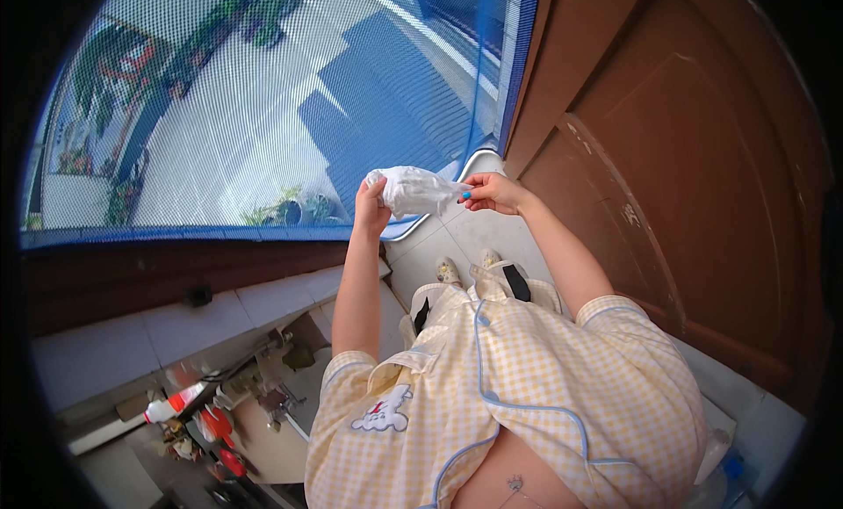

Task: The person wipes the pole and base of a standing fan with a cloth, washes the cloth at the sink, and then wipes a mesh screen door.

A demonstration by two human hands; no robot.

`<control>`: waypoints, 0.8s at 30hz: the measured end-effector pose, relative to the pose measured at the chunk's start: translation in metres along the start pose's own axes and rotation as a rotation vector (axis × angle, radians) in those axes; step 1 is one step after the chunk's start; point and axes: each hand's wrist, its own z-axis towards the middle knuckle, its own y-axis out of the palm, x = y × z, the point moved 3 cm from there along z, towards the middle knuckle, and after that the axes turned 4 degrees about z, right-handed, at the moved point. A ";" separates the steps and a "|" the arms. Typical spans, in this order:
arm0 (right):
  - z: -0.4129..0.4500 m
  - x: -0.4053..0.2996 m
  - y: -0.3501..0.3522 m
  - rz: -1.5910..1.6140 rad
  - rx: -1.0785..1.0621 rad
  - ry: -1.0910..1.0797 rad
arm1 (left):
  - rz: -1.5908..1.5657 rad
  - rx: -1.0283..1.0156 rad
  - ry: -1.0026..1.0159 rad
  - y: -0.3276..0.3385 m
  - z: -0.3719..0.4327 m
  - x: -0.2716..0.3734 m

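A crumpled white bundle, which looks like thin cloth or plastic, is stretched between my two hands in front of a blue mesh screen. My left hand grips its rounded left end, with the thumb on top. At the other end, my right hand pinches a thin, drawn-out tip of the bundle between thumb and fingers; blue nail polish shows there. Whether anything is inside the bundle cannot be seen.
The blue-edged mesh screen fills the upper left. A brown panelled door stands at the right. Clog-shod feet are on the tiled floor. Bottles and red items lie at lower left, beyond a tiled ledge.
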 end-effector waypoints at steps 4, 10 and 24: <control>-0.003 0.004 -0.025 0.076 0.061 -0.024 | 0.066 -0.032 -0.024 0.020 0.006 0.016; -0.017 0.011 -0.045 0.076 0.108 -0.040 | 0.059 -0.086 -0.017 0.021 0.018 0.022; -0.009 -0.003 -0.034 0.166 0.072 -0.135 | 1.812 -0.145 -0.022 0.019 0.002 -0.004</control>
